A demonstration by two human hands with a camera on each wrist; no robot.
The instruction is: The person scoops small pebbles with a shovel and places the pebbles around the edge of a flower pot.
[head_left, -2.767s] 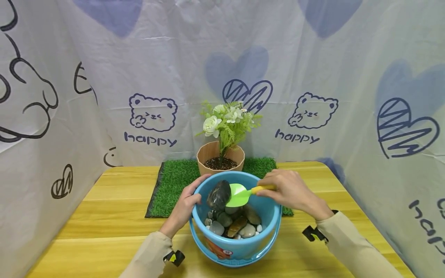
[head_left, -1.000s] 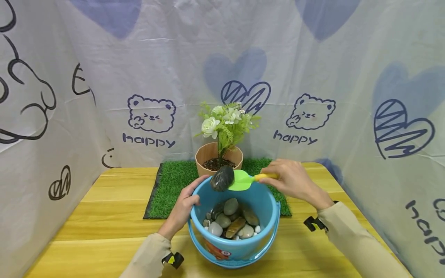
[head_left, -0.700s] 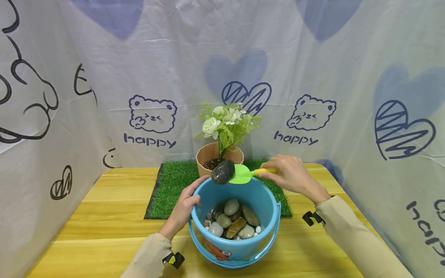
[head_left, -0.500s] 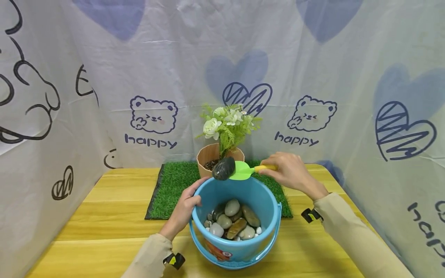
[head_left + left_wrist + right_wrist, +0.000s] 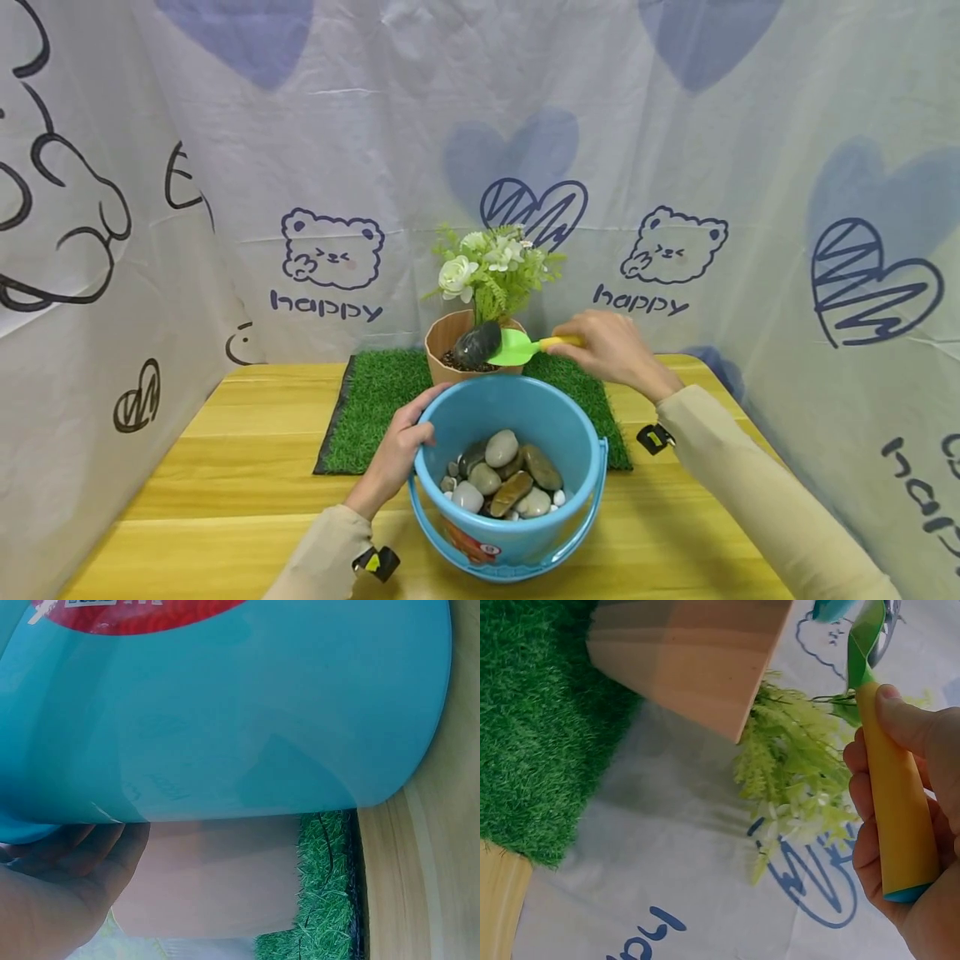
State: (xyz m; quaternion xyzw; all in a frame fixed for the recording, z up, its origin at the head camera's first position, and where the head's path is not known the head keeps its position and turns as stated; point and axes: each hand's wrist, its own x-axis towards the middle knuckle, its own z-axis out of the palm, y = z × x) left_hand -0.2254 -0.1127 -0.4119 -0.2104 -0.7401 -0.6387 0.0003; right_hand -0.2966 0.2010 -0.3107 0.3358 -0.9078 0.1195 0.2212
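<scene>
My right hand (image 5: 611, 350) grips the yellow handle of a toy shovel (image 5: 900, 802) with a green blade. A large dark stone (image 5: 477, 346) lies on the blade, at the mouth of the tan flowerpot (image 5: 441, 340). Whether the stone touches the soil cannot be seen. White flowers and green leaves (image 5: 495, 279) rise from the pot. In front stands a light blue bucket (image 5: 540, 546), with several smooth stones (image 5: 512, 493) inside. My left hand (image 5: 397, 450) holds the bucket's left rim; the left wrist view shows fingers (image 5: 112, 855) against its outer side.
Under the pot lies a green turf mat (image 5: 375, 400) on the yellow wooden table (image 5: 217, 492). The bucket overlaps the mat's front in the head view, and its handle (image 5: 480, 571) hangs down in front. A printed white curtain (image 5: 420, 125) encloses the back and sides.
The shovel with the dark stone has risen out of the bucket and moved forward over the far rim to the pot's mouth. My left hand stays on the bucket.
</scene>
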